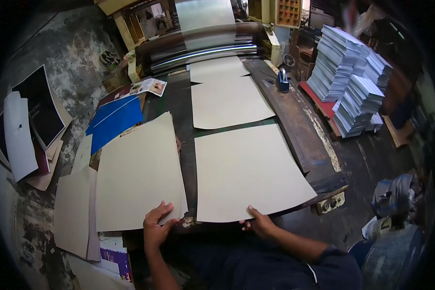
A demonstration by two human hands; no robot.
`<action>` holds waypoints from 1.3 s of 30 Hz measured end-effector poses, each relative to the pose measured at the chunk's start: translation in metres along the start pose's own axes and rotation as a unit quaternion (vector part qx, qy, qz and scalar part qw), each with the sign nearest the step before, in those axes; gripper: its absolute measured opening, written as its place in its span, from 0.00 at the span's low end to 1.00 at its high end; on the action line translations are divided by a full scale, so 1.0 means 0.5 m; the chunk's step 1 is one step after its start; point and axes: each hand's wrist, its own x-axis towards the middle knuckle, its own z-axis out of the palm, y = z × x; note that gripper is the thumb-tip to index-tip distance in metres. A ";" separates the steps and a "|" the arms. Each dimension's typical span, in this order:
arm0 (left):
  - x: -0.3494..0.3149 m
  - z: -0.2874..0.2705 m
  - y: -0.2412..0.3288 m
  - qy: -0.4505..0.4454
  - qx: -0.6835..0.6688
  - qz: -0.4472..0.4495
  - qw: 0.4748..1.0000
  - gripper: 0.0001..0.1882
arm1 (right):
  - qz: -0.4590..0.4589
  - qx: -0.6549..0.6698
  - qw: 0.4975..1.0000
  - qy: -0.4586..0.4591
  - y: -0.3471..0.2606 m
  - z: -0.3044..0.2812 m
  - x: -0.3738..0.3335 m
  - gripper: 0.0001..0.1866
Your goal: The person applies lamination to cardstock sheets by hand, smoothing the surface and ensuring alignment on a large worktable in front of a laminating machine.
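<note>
My right hand (261,224) grips the front edge of a beige board sheet (253,171), thumb on top and fingers at the underside. This sheet lies on the dark machine table (299,140). Beyond it, separated by a narrow gap, lies another beige sheet (229,104), and farther on a third sheet (217,67) reaches the metal roller (205,55). My left hand (157,222) rests at the near right corner of a beige sheet stack (137,174), its thumb and fingers apart.
Blue sheets (113,121) and a printed leaflet (152,87) lie beyond the left stack. Tall paper stacks (336,63) stand at the right on a red board. A blue tape dispenser (283,82) sits on the table's right side. Curled dark sheets (43,106) stand far left.
</note>
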 end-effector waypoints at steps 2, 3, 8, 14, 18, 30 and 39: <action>-0.004 -0.001 0.002 -0.002 -0.022 -0.024 0.999 0.18 | 0.015 0.028 0.999 0.016 -0.002 -0.009 0.017 0.26; 0.000 0.009 0.001 0.007 -0.029 -0.022 0.999 0.18 | 0.012 0.017 1.000 0.016 -0.028 -0.016 0.033 0.26; 0.015 0.043 0.031 0.098 -0.109 -0.116 0.982 0.18 | -0.016 0.050 0.997 0.051 -0.104 -0.010 0.089 0.29; 0.000 0.087 0.037 0.189 0.067 -0.073 0.977 0.14 | -0.057 0.109 0.990 0.072 -0.105 0.002 0.158 0.29; -0.017 0.088 0.002 0.244 -0.065 -0.124 0.960 0.15 | -0.077 0.118 0.987 0.082 -0.097 -0.007 0.221 0.22; -0.016 0.061 0.127 0.118 -0.071 0.021 0.990 0.20 | -0.099 0.041 0.990 -0.087 -0.173 0.033 0.088 0.32; -0.001 0.041 0.125 -0.023 0.018 0.151 0.988 0.29 | -0.031 -0.031 0.998 -0.043 -0.151 0.013 -0.013 0.18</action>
